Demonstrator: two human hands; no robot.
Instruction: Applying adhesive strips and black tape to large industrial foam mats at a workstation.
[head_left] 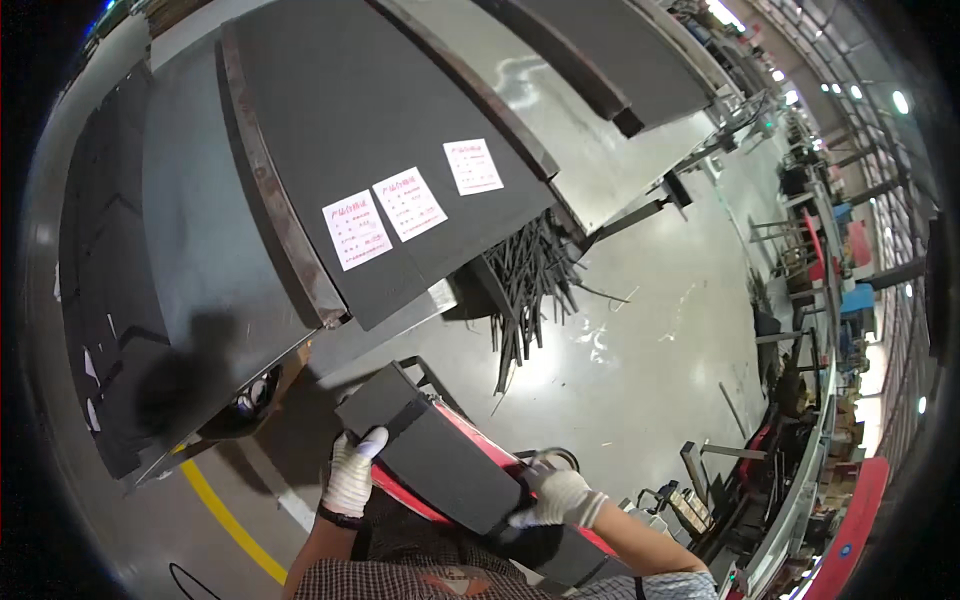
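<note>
A long dark grey sheet (443,468) lies slantwise in front of my body, with red edging showing along both sides. My left hand (350,474), in a white knitted glove, grips its near left edge, with the thumb over the top. My right hand (560,495), gloved the same way, is closed at the sheet's right part, thumb on the upper face and fingers towards the far edge. Those fingertips are partly hidden and slightly blurred. A dark frame bar (428,378) stands at the sheet's far end.
Ahead is a metal table (190,190) with dark grey sheets (340,110) between rusty bars (275,190); three printed paper slips (408,204) lie there. Thin black offcuts (525,280) hang from its edge. A yellow line (230,525) crosses the floor at left. Metal frames (725,452) stand at right.
</note>
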